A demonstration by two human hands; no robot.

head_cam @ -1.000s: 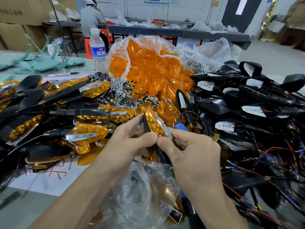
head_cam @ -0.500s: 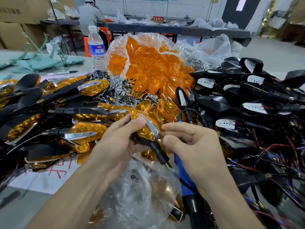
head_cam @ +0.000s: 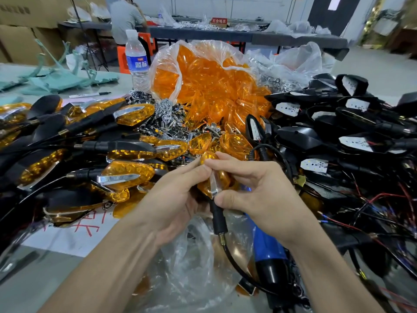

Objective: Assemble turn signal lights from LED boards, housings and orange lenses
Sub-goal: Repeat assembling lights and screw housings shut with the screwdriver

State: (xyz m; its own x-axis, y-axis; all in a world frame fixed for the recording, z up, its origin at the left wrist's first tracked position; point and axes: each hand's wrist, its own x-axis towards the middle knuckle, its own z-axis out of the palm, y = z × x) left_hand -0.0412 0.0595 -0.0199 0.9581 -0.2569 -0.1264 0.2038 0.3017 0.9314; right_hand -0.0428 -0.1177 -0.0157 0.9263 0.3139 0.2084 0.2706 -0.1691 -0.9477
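Mid-worktop, above a clear bag point(head_cam: 194, 256), both hands pinch one light point(head_cam: 217, 177). Left hand point(head_cam: 171, 199) fingers curl round its top and back. Right hand point(head_cam: 259, 195) has thumb on the lower tip, forefinger at the top. Stalk point(head_cam: 218, 220) hangs down, cable point(head_cam: 234, 265) trailing.

Risks, my read:
- Uneven squeeze leaves the lens point(head_cam: 225, 178) half-seated or pops the chrome trim point(head_cam: 213, 186).
- Thumb slips off the narrow tip.
- Cable snags the loose wires point(head_cam: 372, 199) at right.
- A drop loses it in the done pile point(head_cam: 126, 175) at left.
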